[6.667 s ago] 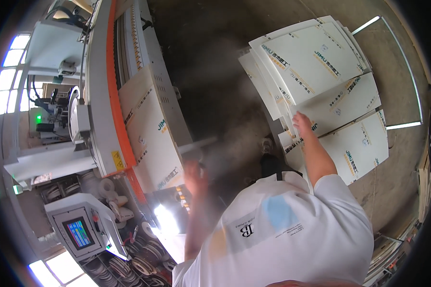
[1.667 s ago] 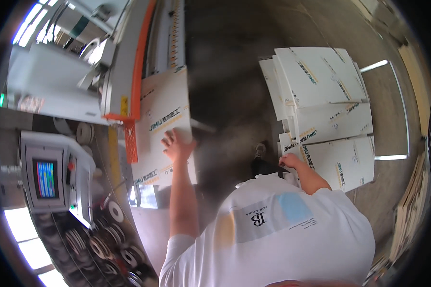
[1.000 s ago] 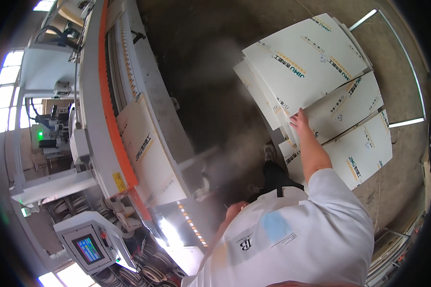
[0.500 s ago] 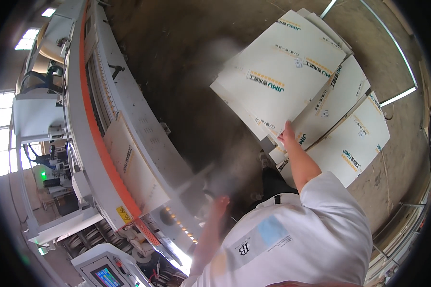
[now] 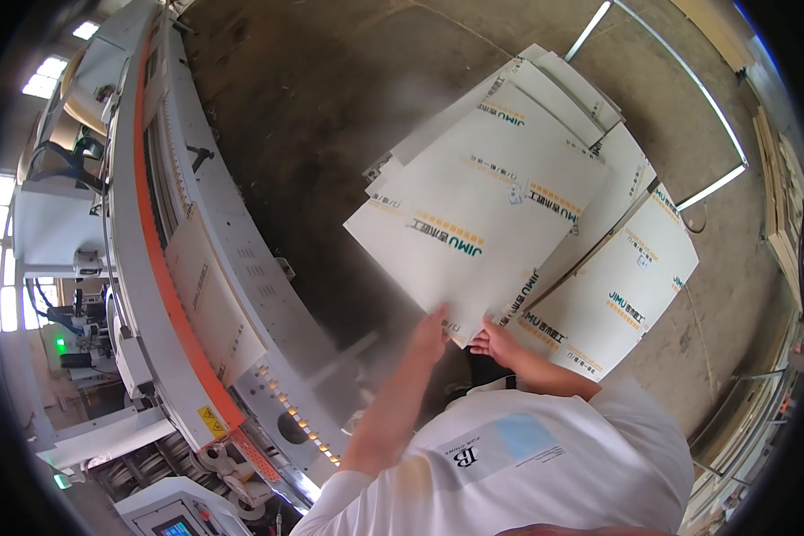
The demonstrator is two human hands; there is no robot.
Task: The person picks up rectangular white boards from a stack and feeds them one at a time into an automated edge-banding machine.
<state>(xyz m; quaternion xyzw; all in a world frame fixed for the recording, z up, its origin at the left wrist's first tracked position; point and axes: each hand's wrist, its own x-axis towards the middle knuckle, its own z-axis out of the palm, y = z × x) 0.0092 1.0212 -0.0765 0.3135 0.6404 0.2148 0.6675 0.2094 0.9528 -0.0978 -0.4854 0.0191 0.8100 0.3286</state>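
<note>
A large white panel with printed film (image 5: 456,188) lies tilted over a stack of similar panels, its near corner drawn toward my body. My left hand (image 5: 431,335) is closed on the panel's near edge, to the left of that corner. On the other side of the corner, my right hand (image 5: 498,344) grips the edge with fingers curled under it. To the right of it, more white panels (image 5: 630,277) are layered on the stack, partly covered by the held one. The fingertips beneath the panel are hidden.
A long grey machine with an orange strip (image 5: 174,304) runs along my left, with another white panel (image 5: 213,299) on its bed. Its control box with a screen (image 5: 174,523) stands at the lower left. A metal frame (image 5: 701,98) and leaning boards (image 5: 782,210) are at the right.
My left hand has come from beside the machine to the panel's edge. The top panel has slid toward me and left off the stack, with my right hand moving along.
</note>
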